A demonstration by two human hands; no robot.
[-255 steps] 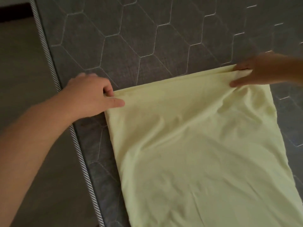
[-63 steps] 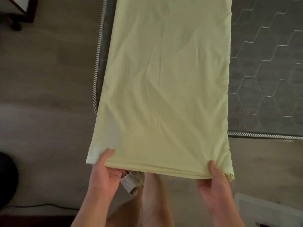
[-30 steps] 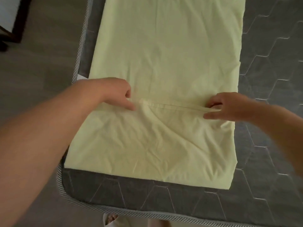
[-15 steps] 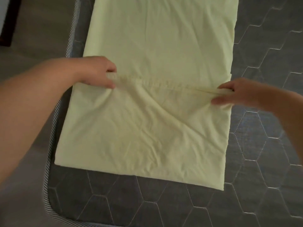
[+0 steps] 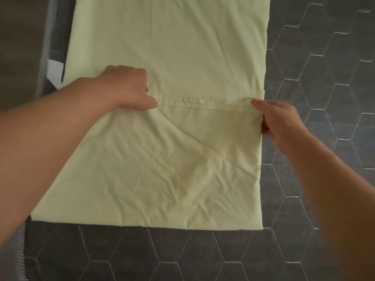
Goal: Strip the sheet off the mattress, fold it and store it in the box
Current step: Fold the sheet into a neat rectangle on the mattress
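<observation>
Both hands have drawn closer together over the last half second. The left one has slid in from the side border toward the middle, and the bunched hem between them now lies flatter.

Head view: the pale yellow sheet (image 5: 172,47) lies as a long folded strip on the grey mattress (image 5: 324,78), which is quilted in hexagons. Its near end is turned back over itself, so a doubled, creased panel fills the lower half of the strip. The hem of that panel runs straight across the strip from hand to hand.

The left hand (image 5: 127,88) rests on the sheet with its fingers (image 5: 129,73) curled, and its thumb and forefinger pinch the hem at its left end. The right hand (image 5: 280,120) grips the sheet at its right border, with the thumb on top of the hem corner and the other fingers curled in against the side of the folded layers.

The near fold of the sheet lies on the mattress, a little way in from the foot. The left border of the sheet lies close to the striped piping (image 5: 43,57) along the mattress edge, and a small white patch (image 5: 54,72) shows just beside it. Brown floor (image 5: 18,37) shows beyond the piping.
</observation>
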